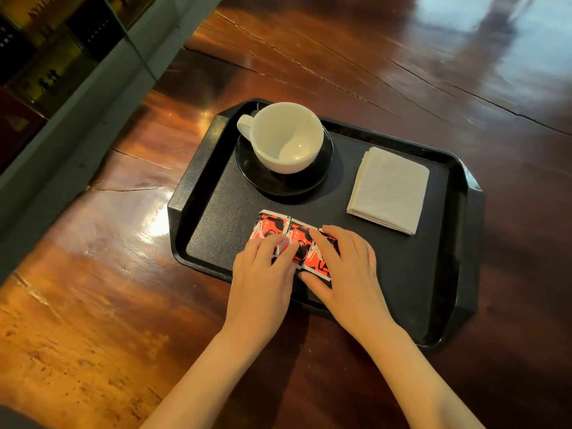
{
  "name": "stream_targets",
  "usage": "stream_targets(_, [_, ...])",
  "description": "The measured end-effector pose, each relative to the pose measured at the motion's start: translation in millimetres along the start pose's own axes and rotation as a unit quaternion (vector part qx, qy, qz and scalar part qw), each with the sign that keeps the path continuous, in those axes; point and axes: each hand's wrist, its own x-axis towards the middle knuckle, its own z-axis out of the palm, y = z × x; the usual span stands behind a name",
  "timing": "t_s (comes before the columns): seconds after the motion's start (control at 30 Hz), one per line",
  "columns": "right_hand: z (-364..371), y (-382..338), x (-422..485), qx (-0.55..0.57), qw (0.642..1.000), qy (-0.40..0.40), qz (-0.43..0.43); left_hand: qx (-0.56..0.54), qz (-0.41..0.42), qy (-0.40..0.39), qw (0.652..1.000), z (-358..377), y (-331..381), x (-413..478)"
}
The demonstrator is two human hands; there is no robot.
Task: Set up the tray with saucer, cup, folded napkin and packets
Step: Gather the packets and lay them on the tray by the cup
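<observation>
Packets [274,226] in row by tray [387,274] near edge, left of middle; three seen, edges touching. Left hand [263,274] and right hand [346,270] both flat on them, fingers straight, nothing gripped. Risk: uneven fingertip push skews row or rides one packet over another; pull toward near rim could drop one onto table [93,305]. Cup [284,137] sits in saucer [278,184] at far left corner; napkin [388,190] folded near right edge, well apart from packets. Nothing blocks hands; forearms cross near rim, leaning there might shift tray
</observation>
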Motion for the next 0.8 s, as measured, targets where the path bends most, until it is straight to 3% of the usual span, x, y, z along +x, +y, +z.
stream_targets(0.47, [-1,-1,-4,0.043,0.999,-0.005,0.021,0.004,0.049,-0.031,0.998,-13,-8,3])
stream_targets(0.8, [-5,-7,-6,0.047,0.998,-0.021,0.045,0.018,0.029,-0.087,0.996,-21,-15,8])
